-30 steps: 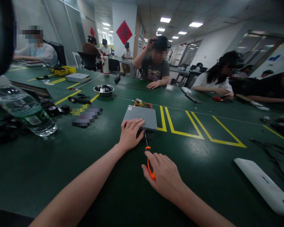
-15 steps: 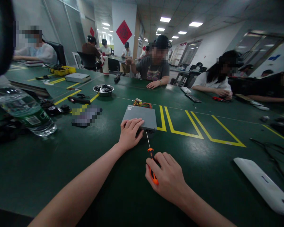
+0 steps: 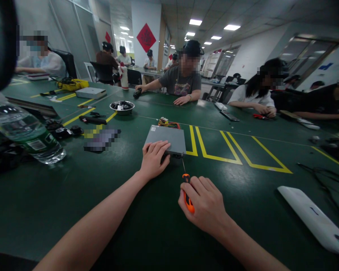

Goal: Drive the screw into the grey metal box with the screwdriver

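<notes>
A grey metal computer power supply (image 3: 173, 136) lies flat on the green table, with a bundle of coloured wires (image 3: 168, 122) at its far side. My left hand (image 3: 154, 160) grips its near left corner, fingers over the top and thumb against the near face. In my right hand (image 3: 202, 199) is a screwdriver (image 3: 188, 199) with an orange and black handle, fingers closed round it. Its thin shaft points up at the near right part of the power supply; whether the tip touches a screw is too small to tell.
A water bottle (image 3: 31, 131) and a blurred-out phone (image 3: 101, 140) lie to the left. Beyond them stands a metal bowl (image 3: 122, 108) with dark parts. A white device (image 3: 313, 218) and black cables (image 3: 324, 180) are at right. Co-workers sit across the table.
My right hand has shifted the screwdriver right and slightly forward along the power supply's near face. My left hand stays put. A co-worker opposite now has a hand on a small black object.
</notes>
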Available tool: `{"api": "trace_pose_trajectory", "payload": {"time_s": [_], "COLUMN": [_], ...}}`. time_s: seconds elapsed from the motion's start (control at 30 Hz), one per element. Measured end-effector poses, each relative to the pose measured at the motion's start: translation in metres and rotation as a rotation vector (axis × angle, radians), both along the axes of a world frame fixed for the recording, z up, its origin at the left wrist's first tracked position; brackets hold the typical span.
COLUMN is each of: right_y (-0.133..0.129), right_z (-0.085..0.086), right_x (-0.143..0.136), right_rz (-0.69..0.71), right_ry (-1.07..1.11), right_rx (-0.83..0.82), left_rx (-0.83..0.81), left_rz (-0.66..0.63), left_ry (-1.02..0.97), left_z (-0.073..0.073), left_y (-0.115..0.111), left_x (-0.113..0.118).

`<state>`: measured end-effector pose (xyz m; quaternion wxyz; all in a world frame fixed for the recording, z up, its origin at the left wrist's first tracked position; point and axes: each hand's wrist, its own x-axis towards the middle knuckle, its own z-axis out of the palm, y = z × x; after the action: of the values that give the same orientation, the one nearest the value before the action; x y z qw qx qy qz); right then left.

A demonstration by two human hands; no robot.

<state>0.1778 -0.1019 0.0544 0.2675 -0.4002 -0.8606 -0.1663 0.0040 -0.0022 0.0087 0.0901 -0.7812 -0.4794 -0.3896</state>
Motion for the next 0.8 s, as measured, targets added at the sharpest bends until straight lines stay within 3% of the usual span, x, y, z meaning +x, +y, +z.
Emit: {"api": "trace_pose_trajectory", "payload": {"time_s": [0.43,0.8], "right_y": [0.000,0.000], "right_z": [-0.003,0.008], "right_x": [0.000,0.004], "right_rz": [-0.002,-0.068], "right_ry": [-0.014,0.003], "right_rx": [0.000,0.012], "left_rx": [-0.002,-0.014], "left_rz": [-0.005,-0.005], "left_ry": [-0.005,0.001], "left_z": [-0.001,0.000], "left_y": [0.000,0.000], "left_x": [0.001,0.000]}}
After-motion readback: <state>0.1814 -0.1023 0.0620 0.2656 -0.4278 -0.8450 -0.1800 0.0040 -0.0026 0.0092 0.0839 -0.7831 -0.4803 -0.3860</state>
